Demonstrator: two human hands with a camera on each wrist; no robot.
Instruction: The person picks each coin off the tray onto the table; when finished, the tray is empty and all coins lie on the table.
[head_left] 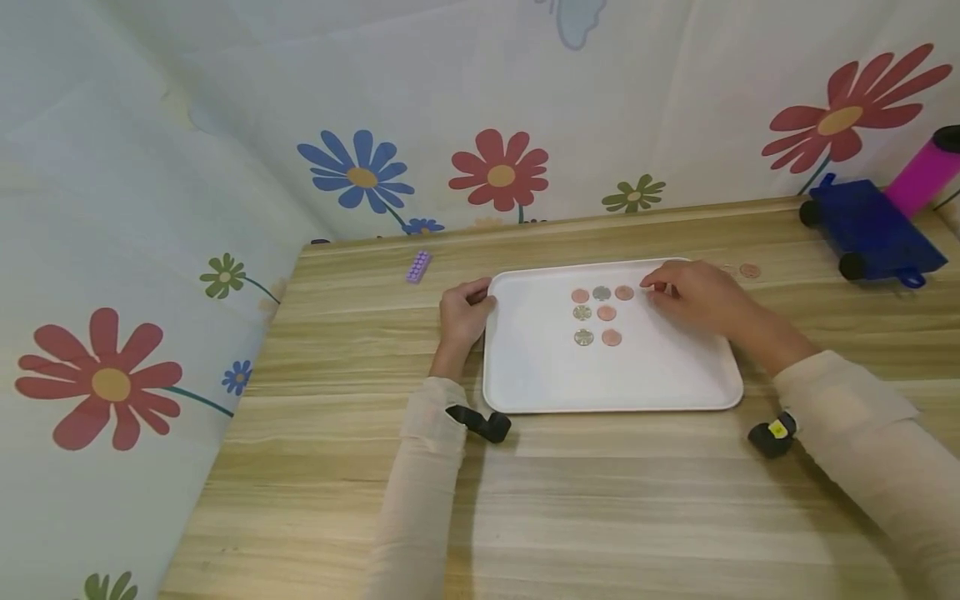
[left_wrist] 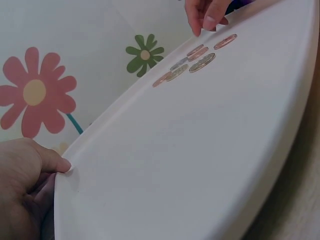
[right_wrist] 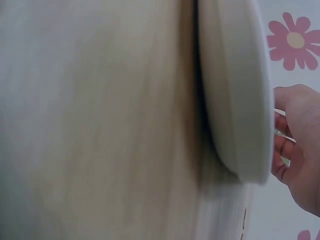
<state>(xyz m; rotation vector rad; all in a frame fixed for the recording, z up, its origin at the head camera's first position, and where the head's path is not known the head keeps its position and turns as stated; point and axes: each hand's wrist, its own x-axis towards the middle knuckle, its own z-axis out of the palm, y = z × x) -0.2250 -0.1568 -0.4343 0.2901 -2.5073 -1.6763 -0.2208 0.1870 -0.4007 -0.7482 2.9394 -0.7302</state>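
Observation:
A white rectangular tray [head_left: 540, 375] lies on the table, with several copper-coloured and silvery coins [head_left: 606, 313] set out in short rows on it. My left hand [head_left: 462, 317] grips the tray's upper left corner; in the left wrist view its thumb [left_wrist: 60, 164] presses on the rim. Over the right part of the tray hovers my right hand [head_left: 697, 296], fingertips just right of the top row's copper coin [head_left: 624, 292]. Its fingers bend loosely, and no coin shows between them. The tray's wall hides these fingertips in the right wrist view.
Beyond the tray's right back corner, coins [head_left: 750, 271] lie on the wooden table [head_left: 360, 350]. A blue wheeled toy cart [head_left: 873, 229] and a pink bottle [head_left: 922, 175] stand at the back right. Behind the tray's left side lies a small lilac toy brick [head_left: 418, 267]. A flowered cloth hangs behind.

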